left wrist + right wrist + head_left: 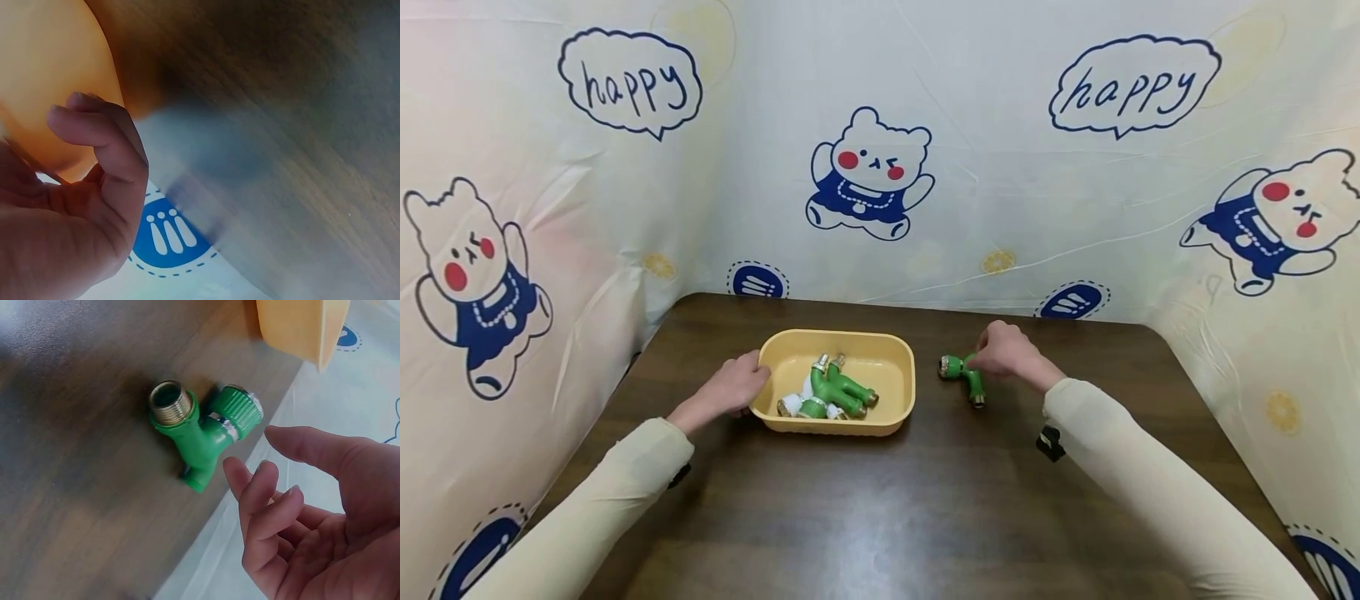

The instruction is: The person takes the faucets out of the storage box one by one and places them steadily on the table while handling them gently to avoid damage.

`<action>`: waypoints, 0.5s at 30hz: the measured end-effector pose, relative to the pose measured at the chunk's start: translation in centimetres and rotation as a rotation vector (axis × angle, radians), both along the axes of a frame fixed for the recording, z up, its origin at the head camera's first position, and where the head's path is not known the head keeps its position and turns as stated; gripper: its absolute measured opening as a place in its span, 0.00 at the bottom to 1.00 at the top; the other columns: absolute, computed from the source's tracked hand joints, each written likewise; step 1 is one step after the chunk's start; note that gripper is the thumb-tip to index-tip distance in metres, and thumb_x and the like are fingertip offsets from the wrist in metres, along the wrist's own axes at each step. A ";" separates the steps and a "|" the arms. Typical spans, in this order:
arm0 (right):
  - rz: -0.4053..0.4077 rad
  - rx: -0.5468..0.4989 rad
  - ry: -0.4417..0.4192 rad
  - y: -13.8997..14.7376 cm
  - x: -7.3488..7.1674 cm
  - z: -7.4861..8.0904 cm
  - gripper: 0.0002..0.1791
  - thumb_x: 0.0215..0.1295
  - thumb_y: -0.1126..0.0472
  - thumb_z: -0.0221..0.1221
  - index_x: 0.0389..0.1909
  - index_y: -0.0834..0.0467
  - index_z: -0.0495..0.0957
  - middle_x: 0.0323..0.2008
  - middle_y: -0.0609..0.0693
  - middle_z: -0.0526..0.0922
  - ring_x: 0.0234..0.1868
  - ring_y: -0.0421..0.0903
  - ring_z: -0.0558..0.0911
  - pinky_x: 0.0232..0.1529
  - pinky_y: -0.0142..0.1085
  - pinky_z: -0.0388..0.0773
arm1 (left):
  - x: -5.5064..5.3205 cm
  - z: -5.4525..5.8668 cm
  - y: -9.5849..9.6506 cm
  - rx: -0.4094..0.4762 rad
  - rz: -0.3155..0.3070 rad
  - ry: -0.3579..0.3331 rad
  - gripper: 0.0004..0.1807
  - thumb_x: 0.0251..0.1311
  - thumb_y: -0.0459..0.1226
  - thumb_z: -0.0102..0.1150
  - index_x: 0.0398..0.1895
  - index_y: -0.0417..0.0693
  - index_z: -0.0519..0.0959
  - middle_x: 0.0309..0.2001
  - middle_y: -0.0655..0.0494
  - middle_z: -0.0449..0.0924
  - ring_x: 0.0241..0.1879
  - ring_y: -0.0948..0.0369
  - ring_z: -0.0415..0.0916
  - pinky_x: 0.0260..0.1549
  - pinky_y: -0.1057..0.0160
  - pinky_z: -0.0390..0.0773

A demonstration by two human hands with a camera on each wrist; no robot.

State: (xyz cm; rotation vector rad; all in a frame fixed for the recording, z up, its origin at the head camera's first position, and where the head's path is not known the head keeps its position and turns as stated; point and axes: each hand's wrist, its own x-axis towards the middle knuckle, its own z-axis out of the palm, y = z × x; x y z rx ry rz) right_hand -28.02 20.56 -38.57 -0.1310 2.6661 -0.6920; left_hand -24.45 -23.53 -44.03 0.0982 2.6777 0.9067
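A yellow plastic basin (pixel 891 427) stands left of centre, with my left hand (pixel 742 382) gripping its left rim. The left wrist view shows the fingers (pixel 109 134) curled at the basin's wall (pixel 56 56). Inside lie several green taps (pixel 842 390) with metal ends, beside white parts (pixel 790 405). To the right of the basin, a green tap (pixel 976 385) lies on the table. It has a ribbed green knob (pixel 236 411) and a threaded brass end (pixel 170 405). My right hand (pixel 1006 350) hovers right at this tap, thumb and fingers apart with nothing between them.
The dark wooden table (pixel 880 517) carries the basin and the single tap. A pale printed cloth (pixel 992 192) with bear drawings hangs behind the table and along both sides.
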 end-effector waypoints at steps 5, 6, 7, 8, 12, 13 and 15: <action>0.014 0.021 -0.001 -0.2 0.2 0.5 0.14 0.69 0.59 0.67 0.28 0.65 0.82 0.12 0.46 0.68 0.14 0.41 0.67 0.18 0.34 0.65 | -0.2 0.1 -0.1 0.011 0.004 -0.024 0.21 0.80 0.40 0.36 0.62 0.31 0.67 0.30 0.43 0.77 0.20 0.54 0.76 0.17 0.60 0.78; 0.015 0.023 -0.002 -0.2 0.2 0.6 0.14 0.69 0.58 0.67 0.29 0.66 0.83 0.13 0.46 0.68 0.14 0.41 0.68 0.18 0.34 0.65 | -0.2 0.2 -0.1 0.011 0.002 -0.025 0.21 0.80 0.40 0.36 0.62 0.30 0.67 0.29 0.43 0.77 0.20 0.54 0.76 0.17 0.60 0.78; 0.016 0.027 -0.001 -0.3 0.3 0.8 0.14 0.69 0.58 0.68 0.32 0.67 0.84 0.13 0.46 0.69 0.14 0.41 0.68 0.18 0.34 0.66 | -0.3 0.2 -0.1 0.010 0.003 -0.027 0.22 0.80 0.40 0.37 0.63 0.30 0.67 0.29 0.43 0.77 0.20 0.54 0.76 0.17 0.60 0.78; 0.020 0.030 0.000 -0.3 0.3 0.9 0.14 0.69 0.58 0.67 0.33 0.67 0.85 0.13 0.46 0.70 0.15 0.41 0.69 0.18 0.34 0.66 | -0.3 0.3 -0.1 0.008 0.002 -0.026 0.22 0.79 0.40 0.37 0.63 0.30 0.67 0.29 0.43 0.77 0.20 0.54 0.76 0.17 0.60 0.78; 0.023 0.035 0.021 -0.6 0.8 1.3 0.13 0.69 0.57 0.68 0.35 0.66 0.85 0.17 0.48 0.74 0.17 0.42 0.71 0.20 0.35 0.69 | -0.4 0.2 -0.2 0.009 0.002 -0.006 0.23 0.79 0.40 0.37 0.63 0.29 0.67 0.29 0.43 0.77 0.20 0.54 0.76 0.16 0.60 0.78; 0.025 0.035 0.027 -0.7 1.0 1.4 0.13 0.69 0.57 0.68 0.37 0.66 0.85 0.19 0.50 0.77 0.18 0.43 0.73 0.21 0.36 0.70 | -0.3 0.1 -0.2 0.011 0.006 -0.003 0.23 0.79 0.41 0.38 0.63 0.30 0.67 0.29 0.43 0.77 0.19 0.54 0.75 0.16 0.60 0.78; 0.026 0.039 0.030 -1.1 1.5 1.4 0.12 0.69 0.57 0.69 0.39 0.65 0.86 0.24 0.53 0.81 0.21 0.44 0.75 0.23 0.36 0.73 | -0.1 -0.2 -0.2 0.018 0.007 -0.003 0.23 0.79 0.41 0.38 0.63 0.30 0.67 0.28 0.43 0.77 0.19 0.54 0.75 0.16 0.60 0.78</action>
